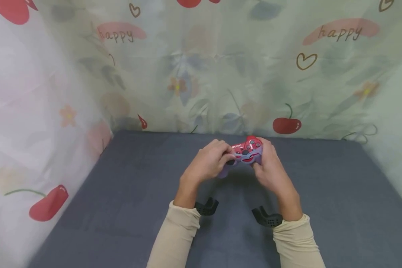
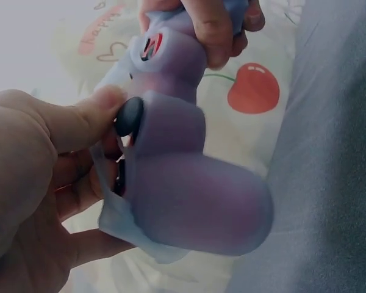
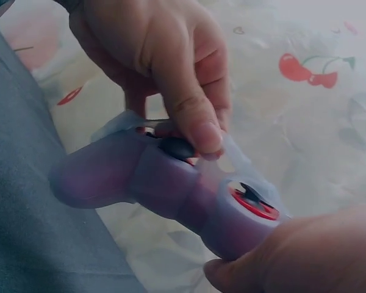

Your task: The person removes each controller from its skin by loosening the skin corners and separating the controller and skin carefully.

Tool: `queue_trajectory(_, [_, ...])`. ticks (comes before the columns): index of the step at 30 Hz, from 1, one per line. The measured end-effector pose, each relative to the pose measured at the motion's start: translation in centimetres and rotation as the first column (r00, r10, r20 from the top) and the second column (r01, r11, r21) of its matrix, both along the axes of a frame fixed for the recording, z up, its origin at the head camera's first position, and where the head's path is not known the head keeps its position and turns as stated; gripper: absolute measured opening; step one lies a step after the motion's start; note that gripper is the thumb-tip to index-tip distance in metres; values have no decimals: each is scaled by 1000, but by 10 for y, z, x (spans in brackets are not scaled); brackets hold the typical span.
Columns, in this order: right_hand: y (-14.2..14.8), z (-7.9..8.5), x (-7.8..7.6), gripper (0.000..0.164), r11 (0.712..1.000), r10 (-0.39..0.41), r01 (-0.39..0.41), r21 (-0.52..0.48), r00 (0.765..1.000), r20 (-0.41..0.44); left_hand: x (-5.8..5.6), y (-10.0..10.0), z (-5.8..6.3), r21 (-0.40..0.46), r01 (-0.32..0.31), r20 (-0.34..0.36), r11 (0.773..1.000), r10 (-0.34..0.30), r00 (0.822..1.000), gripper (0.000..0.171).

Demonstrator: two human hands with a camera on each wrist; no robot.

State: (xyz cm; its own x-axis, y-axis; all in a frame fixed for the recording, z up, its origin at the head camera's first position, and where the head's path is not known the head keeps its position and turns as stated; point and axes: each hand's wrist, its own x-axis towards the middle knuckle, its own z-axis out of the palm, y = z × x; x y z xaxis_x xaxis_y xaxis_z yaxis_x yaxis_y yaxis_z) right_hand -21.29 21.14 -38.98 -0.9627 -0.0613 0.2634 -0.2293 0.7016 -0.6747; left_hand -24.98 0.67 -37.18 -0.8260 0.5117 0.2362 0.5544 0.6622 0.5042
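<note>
Left hand [image 1: 206, 162] pinches the purple cover [image 2: 195, 198] on a red controller [image 1: 246, 144], right hand [image 1: 270, 170] clasping the other end

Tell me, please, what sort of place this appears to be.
Possibly a curtained-off recording booth: cherry-printed sheets rise behind and beside a grey cloth-covered surface, with black wrist-worn devices also in view.

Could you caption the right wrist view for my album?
Left grip pinches a translucent cover around a red controller held by the right grip.
</note>
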Motion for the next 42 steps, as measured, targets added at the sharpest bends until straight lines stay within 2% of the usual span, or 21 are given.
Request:
queue_trajectory(7, [0,-1,1,73,998,-67,67,-6,994,85,1,4,-4,-63,36,-38,997,-39,999,18])
queue_trajectory(12, [2,0,1,74,997,-72,73,-4,994,79,2,4,-4,-32,65,-58,997,-67,996,16])
queue_trajectory(16, [0,-1,0,73,999,-27,29,-23,997,73,2,-2,-3,33,51,-93,998,-48,995,13])
queue_trajectory(19, [-3,-1,-1,72,999,-4,7,-42,998,60,2,-6,-3,64,22,-152,998,-12,988,10])
queue_trajectory(24, [-13,0,0,71,997,-26,29,-76,999,39,0,-9,-4,51,-40,-246,998,51,968,7])
queue_trajectory(28, [-15,1,0,72,992,-72,75,-105,997,33,-1,-8,-3,30,-33,-300,999,41,953,10])
queue_trajectory(32, [-13,2,1,73,987,-107,111,-119,993,39,0,-7,-4,37,-11,-280,999,21,960,18])
queue_trajectory(34, [-12,3,1,73,986,-104,108,-130,994,37,0,-7,-5,42,-14,-289,999,25,957,23])
queue_trajectory(37, [-13,4,1,72,984,-88,89,-155,996,14,-3,-7,-7,70,-4,-364,998,29,931,21])
queue_trajectory(42, [-15,7,2,75,967,-89,81,-240,996,-21,-9,-5,-11,162,74,-537,984,25,844,11])
